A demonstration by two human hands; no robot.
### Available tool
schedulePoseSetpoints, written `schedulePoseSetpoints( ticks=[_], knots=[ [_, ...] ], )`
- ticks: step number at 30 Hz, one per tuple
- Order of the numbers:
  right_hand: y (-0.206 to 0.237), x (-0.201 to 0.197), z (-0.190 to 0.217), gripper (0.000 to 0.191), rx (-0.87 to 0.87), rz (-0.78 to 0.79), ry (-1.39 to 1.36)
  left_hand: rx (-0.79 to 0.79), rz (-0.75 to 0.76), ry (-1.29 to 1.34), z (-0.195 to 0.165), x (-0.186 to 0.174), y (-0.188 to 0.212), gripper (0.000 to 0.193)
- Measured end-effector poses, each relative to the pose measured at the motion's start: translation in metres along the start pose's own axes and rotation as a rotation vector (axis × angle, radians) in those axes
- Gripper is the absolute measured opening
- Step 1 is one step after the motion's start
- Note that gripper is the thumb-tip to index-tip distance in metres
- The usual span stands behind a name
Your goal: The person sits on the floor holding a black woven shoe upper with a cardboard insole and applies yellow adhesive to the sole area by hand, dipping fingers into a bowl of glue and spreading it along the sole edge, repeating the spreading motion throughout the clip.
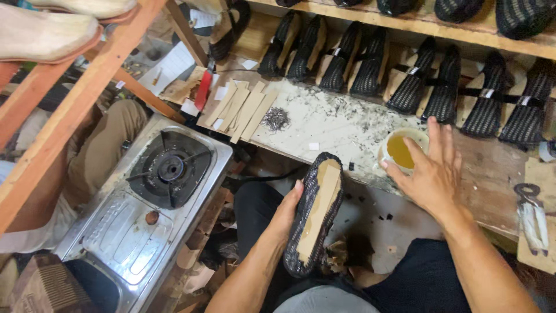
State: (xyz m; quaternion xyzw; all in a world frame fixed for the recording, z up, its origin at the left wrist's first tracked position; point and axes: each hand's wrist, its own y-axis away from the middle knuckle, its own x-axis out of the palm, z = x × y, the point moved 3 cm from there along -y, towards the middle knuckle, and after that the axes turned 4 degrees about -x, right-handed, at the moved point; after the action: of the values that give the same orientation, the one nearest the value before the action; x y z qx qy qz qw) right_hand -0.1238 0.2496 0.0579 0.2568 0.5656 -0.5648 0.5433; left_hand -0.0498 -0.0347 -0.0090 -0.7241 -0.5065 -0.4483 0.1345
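Observation:
My left hand [284,215] grips a black woven shoe upper [315,211], held sole side up so its tan insole board faces me, above my lap. My right hand [431,168] reaches over a small white cup of yellow glue [401,148] on the workbench, fingers spread and touching the cup's rim. Nothing is clasped in that hand.
Several black woven shoes [359,64] stand in a row along the back of the bench. Tan cardboard strips [240,107] and a pile of small nails [276,119] lie at left. A steel gas stove [156,191] sits lower left. Pincers [533,214] lie at right. Another person's legs [98,156] are at left.

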Motion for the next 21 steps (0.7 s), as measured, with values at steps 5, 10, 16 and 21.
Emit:
schedulePoseSetpoints(
  ticks=[5, 10, 16, 21],
  knots=[
    [-0.001, 0.003, -0.015, 0.05, 0.042, 0.038, -0.028, 0.201, 0.13, -0.169, -0.016, 0.006, 0.013, 0.077],
    [0.011, -0.004, -0.001, 0.048, 0.086, 0.017, -0.113, 0.214, 0.129, -0.279, -0.022, 0.006, 0.016, 0.076],
    [0.035, -0.041, 0.081, 0.036, -0.211, -0.091, -0.556, 0.176, 0.206, -0.369, -0.004, 0.023, 0.007, 0.074],
    [0.034, -0.045, 0.108, 0.048, -0.286, -0.175, -0.537, 0.158, 0.229, -0.414, 0.004, 0.037, 0.005, 0.072]
  ],
)
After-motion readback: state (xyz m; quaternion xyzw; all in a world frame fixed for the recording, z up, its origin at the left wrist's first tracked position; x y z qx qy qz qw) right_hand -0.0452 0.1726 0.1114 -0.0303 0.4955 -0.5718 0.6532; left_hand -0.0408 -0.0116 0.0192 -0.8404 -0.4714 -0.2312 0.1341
